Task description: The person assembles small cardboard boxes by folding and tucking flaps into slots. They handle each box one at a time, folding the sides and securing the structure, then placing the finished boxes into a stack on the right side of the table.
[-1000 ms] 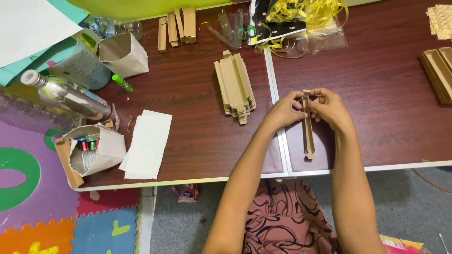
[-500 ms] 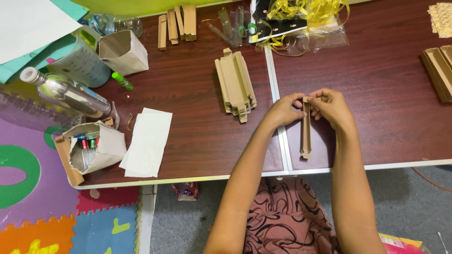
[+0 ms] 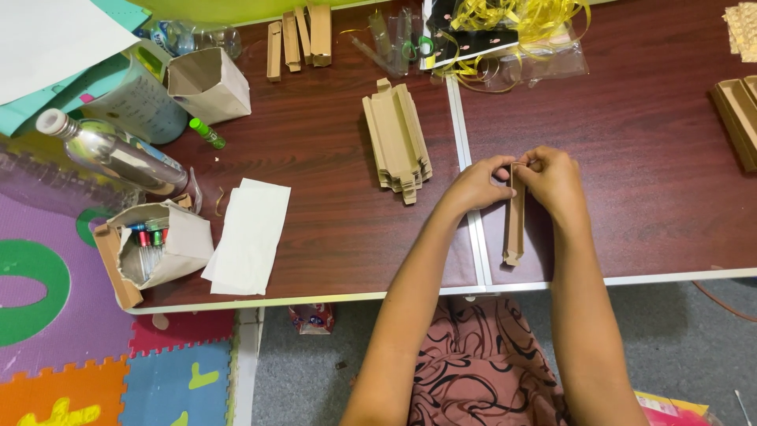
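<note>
Cardboard strip [image 3: 515, 221], 1 piece, is being pinched at its far end by left hand [image 3: 479, 186] and right hand [image 3: 552, 180], lying lengthwise on table [image 3: 331, 205]. Flat stack [image 3: 397, 140] is lying further left; ribbon [image 3: 512, 20] beyond.

A dark wood-grain table [image 3: 331, 158] stands over grey floor [image 3: 300, 371], with colourful foam puzzle mats [image 3: 87, 379] beside it.
</note>
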